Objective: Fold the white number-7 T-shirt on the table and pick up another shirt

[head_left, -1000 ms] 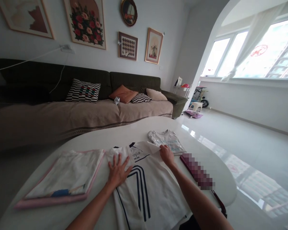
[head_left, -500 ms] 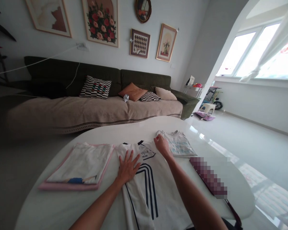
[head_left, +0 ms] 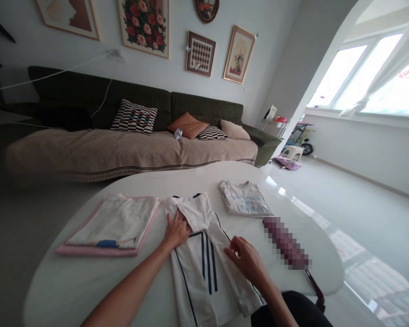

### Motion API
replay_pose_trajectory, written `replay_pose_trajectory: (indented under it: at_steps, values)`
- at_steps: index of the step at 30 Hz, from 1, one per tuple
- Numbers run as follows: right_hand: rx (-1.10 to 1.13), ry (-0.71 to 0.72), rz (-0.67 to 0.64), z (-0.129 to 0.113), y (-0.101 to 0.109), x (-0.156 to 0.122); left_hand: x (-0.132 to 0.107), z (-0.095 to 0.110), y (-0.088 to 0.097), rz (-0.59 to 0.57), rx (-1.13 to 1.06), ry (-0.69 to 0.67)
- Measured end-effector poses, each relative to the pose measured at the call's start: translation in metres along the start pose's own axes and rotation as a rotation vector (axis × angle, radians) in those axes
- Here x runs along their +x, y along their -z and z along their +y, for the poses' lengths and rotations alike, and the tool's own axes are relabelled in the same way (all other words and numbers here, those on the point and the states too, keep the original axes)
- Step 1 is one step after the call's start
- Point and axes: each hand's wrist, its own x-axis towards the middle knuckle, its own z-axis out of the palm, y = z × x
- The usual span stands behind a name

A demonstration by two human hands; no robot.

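A white jersey (head_left: 221,277) with navy stripes and piping lies spread on the table, its right side folded inward over the front. My left hand (head_left: 177,231) rests flat on its upper left part, fingers stretched out and partly tucked beneath the folded-over sleeve (head_left: 198,213). By the jersey's right folded edge is my right hand (head_left: 247,259), its fingers loosely curled with a gap to the thumb; I see no cloth gripped in it. The printed lettering on the chest is covered by the fold.
A folded white shirt on pink cloth (head_left: 112,222) lies left on the white table (head_left: 64,277). A folded grey-white shirt (head_left: 247,198) and a blurred purple pouch (head_left: 286,243) with a strap lie right. Beyond stands a sofa (head_left: 139,150) with cushions. A dark knee (head_left: 293,309) shows below.
The jersey's right side and sleeve have been folded leftward over the front, covering the lettering. My right hand has moved from the shoulder down to the right edge. My left hand stays at the upper left.
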Motion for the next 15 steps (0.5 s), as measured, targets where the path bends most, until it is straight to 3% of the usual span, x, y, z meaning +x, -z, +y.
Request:
replay_pose_trajectory:
  at_steps: [2, 5, 9, 13, 15]
  values:
    - [-0.075, -0.017, -0.049, 0.01, -0.004, -0.032, 0.001, 0.001, 0.0, -0.006, -0.006, 0.006]
    - [-0.16, -0.023, -0.054, 0.004, -0.019, -0.06, 0.001, 0.001, 0.0, -0.017, -0.012, 0.016]
    - [-0.144, -0.079, 0.021, -0.016, -0.025, -0.066, 0.001, 0.002, 0.002, -0.031, -0.018, 0.031]
    - [0.05, 0.058, -0.134, -0.028, -0.014, -0.063, 0.001, 0.003, 0.004, -0.046, -0.035, 0.051]
    - [0.109, 0.118, -0.138, -0.027, -0.012, -0.059, 0.001, 0.004, 0.004, -0.053, -0.052, 0.064]
